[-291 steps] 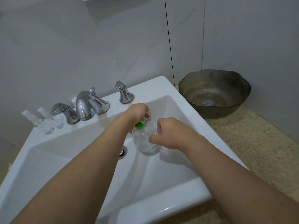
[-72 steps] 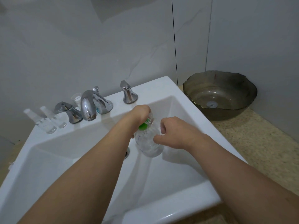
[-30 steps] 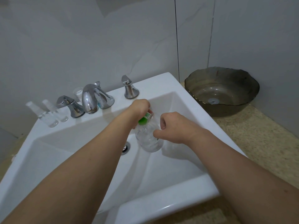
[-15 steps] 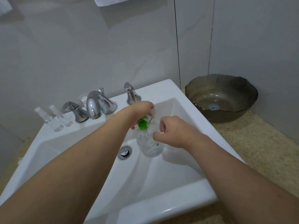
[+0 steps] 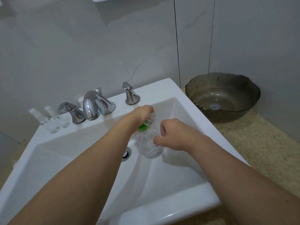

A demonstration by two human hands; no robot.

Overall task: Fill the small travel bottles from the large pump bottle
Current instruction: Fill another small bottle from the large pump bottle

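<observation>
The clear bottle (image 5: 148, 144) with green neck sits over the white sink (image 5: 162, 213) basin near its drain (image 5: 126, 154), right hand (image 5: 174, 135) gripping its body, left hand (image 5: 142, 113) curled over its top, while two small travel bottles (image 5: 50, 120) stand at the sink's back-left corner.

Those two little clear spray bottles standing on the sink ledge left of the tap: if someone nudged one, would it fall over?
Probably yes. The two spray bottles are tall and narrow on small bases, so a sideways nudge would likely tip them. They look like thin clear plastic, so probably light. They stand on the sink's glossy ledge, so they might slide first.
</observation>
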